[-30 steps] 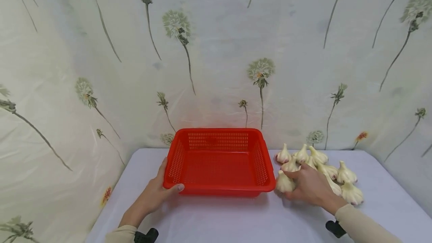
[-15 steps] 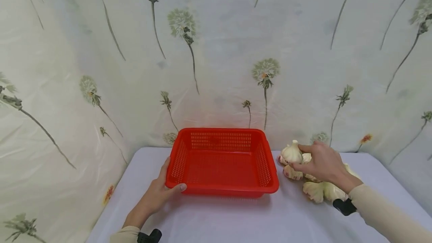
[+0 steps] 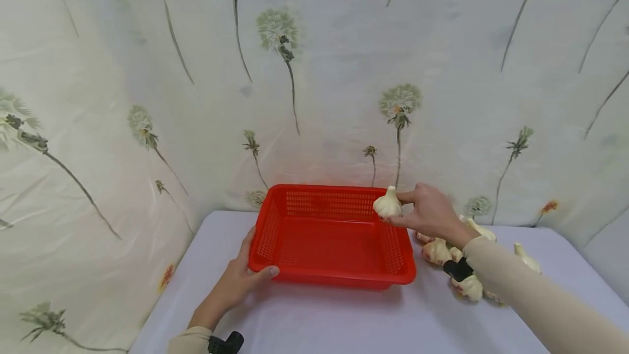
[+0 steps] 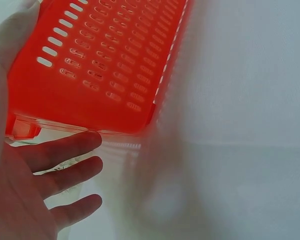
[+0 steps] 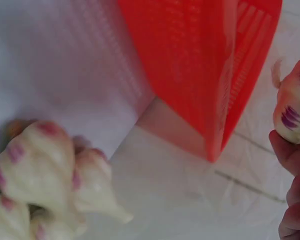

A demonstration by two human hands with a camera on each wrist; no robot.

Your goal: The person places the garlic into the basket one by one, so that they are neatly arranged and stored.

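My right hand (image 3: 432, 212) pinches a garlic bulb (image 3: 388, 204) between thumb and fingers. The bulb is above the right rear corner of the red plastic basket (image 3: 334, 277), its stem pointing up. In the right wrist view, part of that garlic bulb (image 5: 294, 107) shows at the right edge with purple streaks. My left hand (image 3: 238, 277) rests against the basket's front left corner, thumb by the front rim. The left wrist view shows its extended fingers (image 4: 72, 175) spread beside the perforated wall. Nothing lies in the visible inside of the basket.
Right of the basket lies a pile of garlic bulbs (image 3: 437, 252), partly hidden by my right sleeve (image 3: 521, 288). A white cloth (image 3: 314, 321) covers the table. Behind it hangs a curtain (image 3: 324, 102) printed with dandelions.
My right hand has picked a garlic bulb from the pile, lifted it and carried it left to the basket. The left hand stays at the basket's corner. The head view has shifted slightly.
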